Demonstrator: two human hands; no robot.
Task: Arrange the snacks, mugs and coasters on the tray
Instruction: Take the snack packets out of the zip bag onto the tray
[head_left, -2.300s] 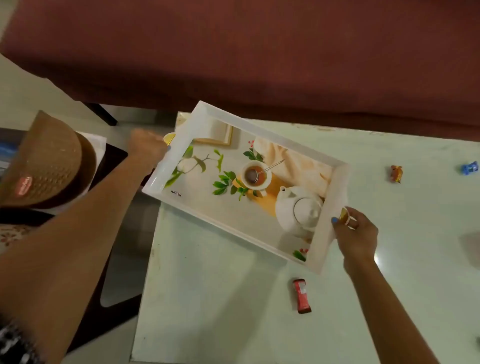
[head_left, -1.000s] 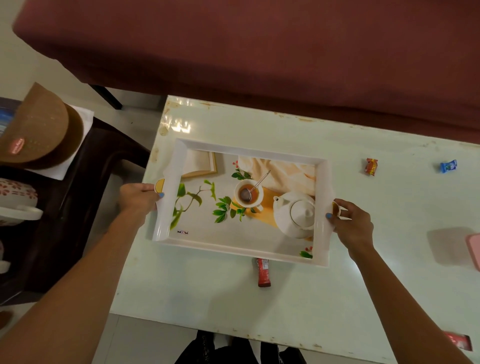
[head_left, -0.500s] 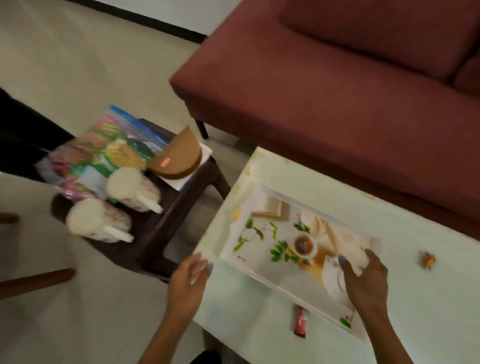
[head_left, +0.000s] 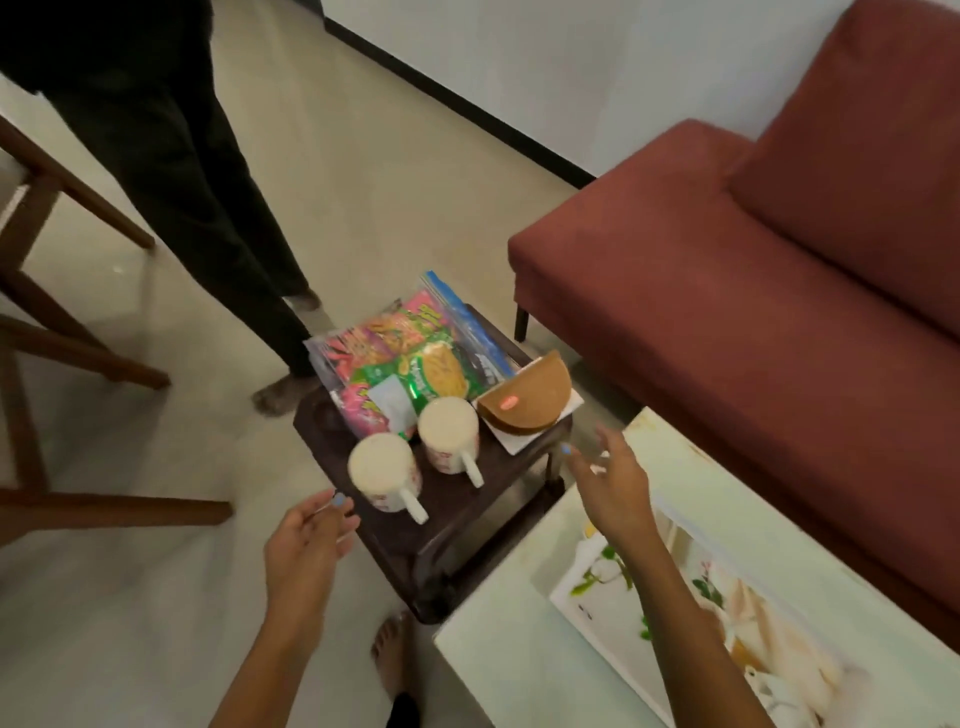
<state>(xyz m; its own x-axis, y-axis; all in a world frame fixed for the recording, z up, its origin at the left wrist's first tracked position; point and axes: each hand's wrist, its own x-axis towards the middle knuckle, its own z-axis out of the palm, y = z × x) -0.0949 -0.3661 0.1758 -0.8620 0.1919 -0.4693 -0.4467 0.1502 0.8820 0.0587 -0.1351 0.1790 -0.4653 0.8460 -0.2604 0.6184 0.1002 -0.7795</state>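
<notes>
Both hands reach out over the dark side table (head_left: 457, 530): the left hand (head_left: 306, 540) loosely spread just beside the near white mug (head_left: 384, 475), the right hand (head_left: 613, 483) fingers splayed, holding nothing. A second white mug (head_left: 449, 434) stands behind, handles toward us. Bright snack packets (head_left: 410, 358) fill the table's far corner, brown coasters (head_left: 524, 400) its right edge. The white tray (head_left: 576, 592), printed with leaves, lies on the pale bench (head_left: 519, 670).
</notes>
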